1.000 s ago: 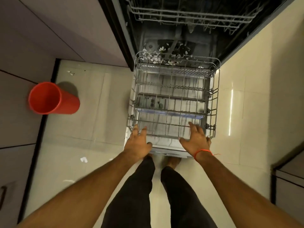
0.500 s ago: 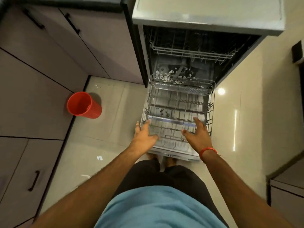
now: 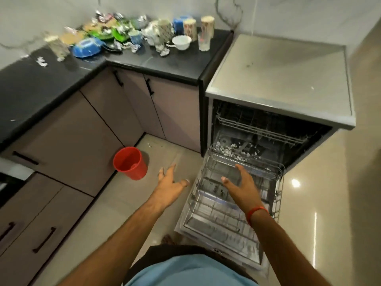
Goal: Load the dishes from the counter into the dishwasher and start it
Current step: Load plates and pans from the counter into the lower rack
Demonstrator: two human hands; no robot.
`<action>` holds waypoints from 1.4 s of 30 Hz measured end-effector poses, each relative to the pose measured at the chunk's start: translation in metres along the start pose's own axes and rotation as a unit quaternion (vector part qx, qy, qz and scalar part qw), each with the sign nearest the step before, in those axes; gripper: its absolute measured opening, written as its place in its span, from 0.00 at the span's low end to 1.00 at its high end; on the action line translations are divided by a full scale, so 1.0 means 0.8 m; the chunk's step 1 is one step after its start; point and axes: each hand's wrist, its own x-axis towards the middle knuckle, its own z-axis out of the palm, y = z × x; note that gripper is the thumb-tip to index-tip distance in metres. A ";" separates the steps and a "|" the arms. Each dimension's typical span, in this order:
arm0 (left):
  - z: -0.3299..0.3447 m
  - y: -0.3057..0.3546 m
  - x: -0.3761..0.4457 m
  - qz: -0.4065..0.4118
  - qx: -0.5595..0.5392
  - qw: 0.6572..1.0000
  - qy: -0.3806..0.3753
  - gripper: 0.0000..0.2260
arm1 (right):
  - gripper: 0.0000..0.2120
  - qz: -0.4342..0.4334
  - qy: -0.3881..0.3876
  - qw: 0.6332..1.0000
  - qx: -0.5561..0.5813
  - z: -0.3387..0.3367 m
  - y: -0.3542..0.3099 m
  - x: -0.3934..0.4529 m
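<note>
Your right hand (image 3: 244, 187) hovers over the pulled-out lower rack (image 3: 233, 195), fingers spread and holding nothing; your left hand (image 3: 170, 182) hangs just left of that rack above the floor, its grip loose and empty too. Behind the rack the dishwasher (image 3: 278, 79) stands open (white specks lie on its tub floor). A red bucket (image 3: 131, 163) sits left of the rack. Farther back and left of the dishwasher, the dishes (image 3: 132, 36) crowd the dark surface (image 3: 165, 62).

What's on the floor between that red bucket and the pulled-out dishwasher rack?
In the head view only bare floor tile lies between the red bucket and the lower rack; the open left hand hovers above it.
</note>
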 end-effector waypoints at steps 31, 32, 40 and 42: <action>-0.439 -0.081 0.157 0.095 -0.163 0.979 0.081 0.32 | 0.31 -0.123 -0.045 0.989 0.068 0.348 -0.353 0.123; -0.444 -0.081 0.161 0.098 -0.166 0.978 0.082 0.32 | 0.30 -0.125 -0.046 0.989 0.068 0.351 -0.359 0.126; -0.476 -0.064 0.225 0.105 -0.183 0.975 0.069 0.31 | 0.31 -0.122 -0.048 0.989 0.071 0.376 -0.403 0.199; -0.488 -0.054 0.250 0.104 -0.177 0.976 0.073 0.32 | 0.31 -0.120 -0.048 0.988 0.080 0.382 -0.414 0.226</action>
